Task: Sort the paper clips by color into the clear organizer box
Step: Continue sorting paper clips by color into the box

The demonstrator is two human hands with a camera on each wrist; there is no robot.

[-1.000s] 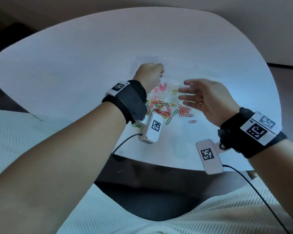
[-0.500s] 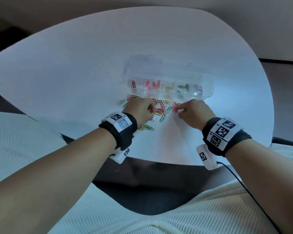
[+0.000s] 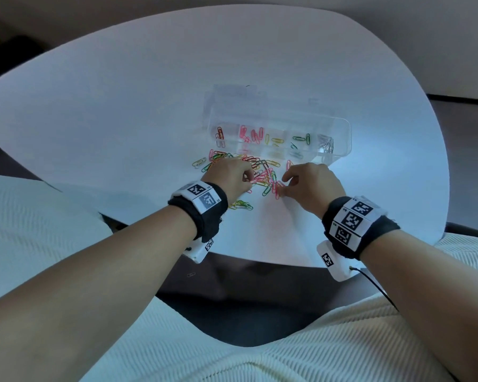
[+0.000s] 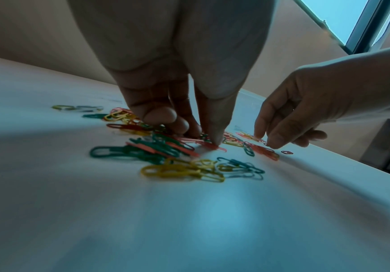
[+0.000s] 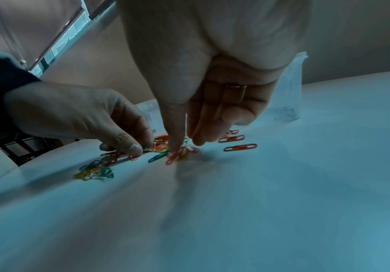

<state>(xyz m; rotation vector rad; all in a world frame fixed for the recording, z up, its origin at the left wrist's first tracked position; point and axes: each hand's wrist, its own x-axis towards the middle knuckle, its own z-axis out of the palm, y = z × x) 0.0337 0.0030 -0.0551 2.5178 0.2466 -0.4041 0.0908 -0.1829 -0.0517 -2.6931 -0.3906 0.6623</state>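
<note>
- While both hands work low over the white table (image 3: 122, 111), the loose pile of paper clips (image 3: 262, 175) lies between them and the clear organizer box (image 3: 340, 128), nearer the table's front edge than its far edge.
- The left hand (image 3: 229, 175) sits on the left part of the pile, fingers curled down; from the left wrist view its thumb and fingertips (image 4: 215, 138) press together onto a red clip (image 4: 212, 146) lying flat on the surface.
- The right hand (image 3: 312, 186) sits at the pile's right side, just beside the left hand but not touching it; its thumb and forefinger come down on a pink clip (image 5: 175, 156), and whether the clip is lifted off the surface I cannot tell.
- Green and yellow clips (image 3: 242, 205) lie in a small cluster just behind the left hand, toward the front edge.
- Three red clips (image 5: 239, 147) lie apart from the pile on its right side, near the right hand's fingers.
- The organizer box stands just beyond the pile, lid open, its row of compartments holding, from left to right, red, pink, yellow, green and silver clips (image 3: 327, 144).
- A ring (image 5: 236, 86) shows on one finger of the right hand.
</note>
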